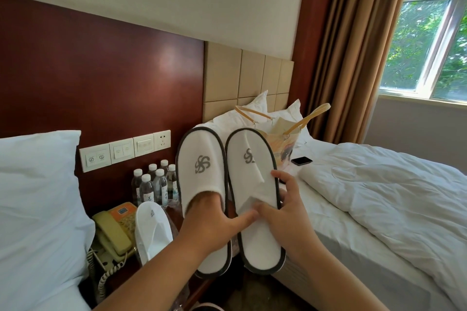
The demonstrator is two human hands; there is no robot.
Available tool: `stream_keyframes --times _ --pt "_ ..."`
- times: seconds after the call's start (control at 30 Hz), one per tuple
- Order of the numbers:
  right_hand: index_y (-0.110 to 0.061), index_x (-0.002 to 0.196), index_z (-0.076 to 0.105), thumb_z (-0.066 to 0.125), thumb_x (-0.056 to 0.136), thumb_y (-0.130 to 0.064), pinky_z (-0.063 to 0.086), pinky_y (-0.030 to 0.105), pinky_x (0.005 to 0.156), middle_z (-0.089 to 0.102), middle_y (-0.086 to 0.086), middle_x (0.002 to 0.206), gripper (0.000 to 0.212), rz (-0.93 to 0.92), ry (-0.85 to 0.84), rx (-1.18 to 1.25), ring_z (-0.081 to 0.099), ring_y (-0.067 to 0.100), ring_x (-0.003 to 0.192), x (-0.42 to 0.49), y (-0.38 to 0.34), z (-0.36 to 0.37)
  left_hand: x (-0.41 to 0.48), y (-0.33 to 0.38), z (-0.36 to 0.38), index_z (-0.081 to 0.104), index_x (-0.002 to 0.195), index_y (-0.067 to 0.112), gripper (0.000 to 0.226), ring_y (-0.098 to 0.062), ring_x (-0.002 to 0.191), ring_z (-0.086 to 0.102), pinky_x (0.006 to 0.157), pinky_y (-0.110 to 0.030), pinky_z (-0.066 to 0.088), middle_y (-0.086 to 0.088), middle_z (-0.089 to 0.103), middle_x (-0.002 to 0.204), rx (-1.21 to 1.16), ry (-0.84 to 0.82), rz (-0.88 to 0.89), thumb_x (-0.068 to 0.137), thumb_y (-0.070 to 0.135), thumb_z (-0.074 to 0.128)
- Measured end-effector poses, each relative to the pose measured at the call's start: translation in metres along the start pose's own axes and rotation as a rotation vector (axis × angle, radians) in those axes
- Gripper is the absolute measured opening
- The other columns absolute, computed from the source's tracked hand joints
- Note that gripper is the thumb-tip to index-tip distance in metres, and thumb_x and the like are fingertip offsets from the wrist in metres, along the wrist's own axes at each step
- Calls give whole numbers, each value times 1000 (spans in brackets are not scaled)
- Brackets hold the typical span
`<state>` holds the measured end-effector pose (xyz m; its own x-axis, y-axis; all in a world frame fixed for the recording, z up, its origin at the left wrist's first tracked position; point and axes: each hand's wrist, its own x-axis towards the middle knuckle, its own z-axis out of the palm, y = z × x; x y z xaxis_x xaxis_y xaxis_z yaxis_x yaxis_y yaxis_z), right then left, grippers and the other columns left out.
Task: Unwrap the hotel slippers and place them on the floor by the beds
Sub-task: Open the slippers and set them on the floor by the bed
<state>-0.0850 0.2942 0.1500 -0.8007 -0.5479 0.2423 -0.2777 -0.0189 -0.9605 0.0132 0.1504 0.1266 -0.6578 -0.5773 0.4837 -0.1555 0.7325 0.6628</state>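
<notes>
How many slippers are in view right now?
3. The first slipper covers the left hand's fingers; a second slipper beside it is gripped by the right hand; a plainer third slipper lies by the telephone. Its mate may be hidden underneath.

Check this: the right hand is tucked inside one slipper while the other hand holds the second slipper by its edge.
Wrong hand. The head view shows the left hand tucked inside one slipper, while the right hand holds the second slipper by its edge.
</notes>
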Motion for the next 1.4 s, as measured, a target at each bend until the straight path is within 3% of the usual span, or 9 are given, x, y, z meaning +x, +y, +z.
stream_keyframes --times 0.23,0.4,0.6,0.73,0.9,0.97,1.03,1.1,1.4 --pt "-66 108 46 43 103 -38 55 20 49 68 -9 100 28 -64 83 -46 69 2 72 -2 0 4 4 4 4 61 96 21 75 -12 81 60 78 -30 56 11 60 82 121 149 -46 64 88 52" --pt "-66 105 47 37 105 -36 49 14 46 68 -14 84 32 -147 115 -153 67 0 69 -5 3 5 3 7 2 34 48 23 47 -1 32 38 41 -10 19 12 35 36 139 213 -36 68 61 55" --pt "-58 123 34 57 89 -48 54 24 59 62 -20 103 43 -229 130 -461 62 1 80 -2 3 4 6 8 2 35 41 20 50 -2 46 52 40 -10 31 7 41 35 18 155 -4 74 53 51" --pt "-37 128 35 63 85 -28 51 33 72 52 -13 112 52 -290 212 -618 55 13 93 7 -4 5 4 13 4 33 41 21 54 -1 43 49 39 -12 32 6 33 33 38 141 6 83 33 64" --pt "-31 118 49 45 89 -5 52 36 59 63 -4 85 39 -256 317 -572 60 18 74 17 -9 -3 -1 16 3 38 52 26 34 -2 46 50 44 -5 32 11 37 42 55 177 -12 77 31 60" --pt "-29 117 54 45 90 -6 45 24 55 58 -15 81 36 -251 332 -519 56 3 73 16 -9 2 -2 18 6 55 76 28 14 -4 61 56 65 -10 41 13 55 62 84 185 -19 76 41 53" --pt "-29 113 57 45 90 -7 41 17 55 56 -21 81 34 -239 328 -469 54 -4 74 14 -7 7 -1 19 9 61 120 20 54 -18 106 64 93 -24 46 5 70 110 60 180 -74 77 52 54" --pt "-30 111 57 45 90 -8 42 19 56 57 -20 81 33 -235 315 -453 54 -3 74 12 -5 9 2 21 8 44 146 16 78 -17 135 43 110 -29 30 7 51 142 32 245 -38 82 55 64" --pt "-39 94 63 44 84 -7 47 14 45 67 -13 81 38 -147 337 -174 61 -6 75 11 -6 5 9 18 -5 58 135 15 54 -28 122 58 104 -44 50 -5 65 129 -64 287 12 84 23 73"
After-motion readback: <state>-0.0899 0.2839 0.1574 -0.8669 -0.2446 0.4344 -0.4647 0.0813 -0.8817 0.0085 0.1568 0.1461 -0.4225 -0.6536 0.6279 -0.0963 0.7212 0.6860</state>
